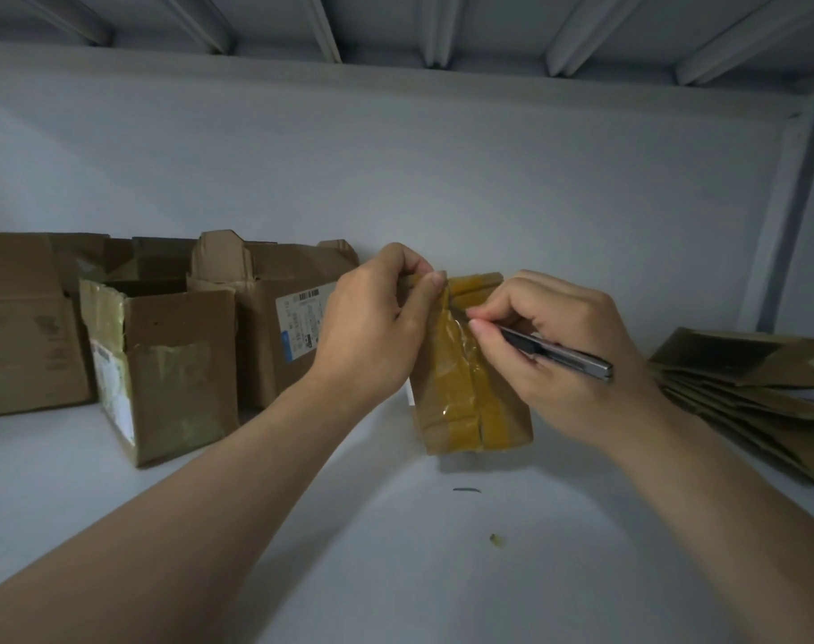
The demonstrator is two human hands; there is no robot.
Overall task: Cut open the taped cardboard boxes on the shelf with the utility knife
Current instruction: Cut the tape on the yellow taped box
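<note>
Two hands meet on one small taped box (461,402), which stands upright on the white shelf (386,574) just right of the picture's middle. The left hand (377,318) pinches the box's top edge at its eleven o'clock corner, thumb and curled fingers closed over the cardboard. The right hand (554,350) is clenched round the utility knife (558,353), thumb and forefinger squeezed together near its front end against the tape at the upper part of the box's face. The knife's metal body runs out past the knuckles towards four o'clock. The blade itself is hidden behind the fingertips. Yellowish-brown tape covers the box's face in wide vertical strips.

At nine o'clock from the taped box stand three opened boxes. The nearest one (275,327), just behind the left hand, carries a white shipping label (303,325) with a barcode and small print too blurred to read. The front box (177,369) has torn tape and a white label on its side face, also unreadable. A larger box (24,327) sits at the left edge. At three o'clock lies a stack of flattened cardboard (758,392). Two small scraps (466,490) rest on the shelf at six o'clock from the taped box.
</note>
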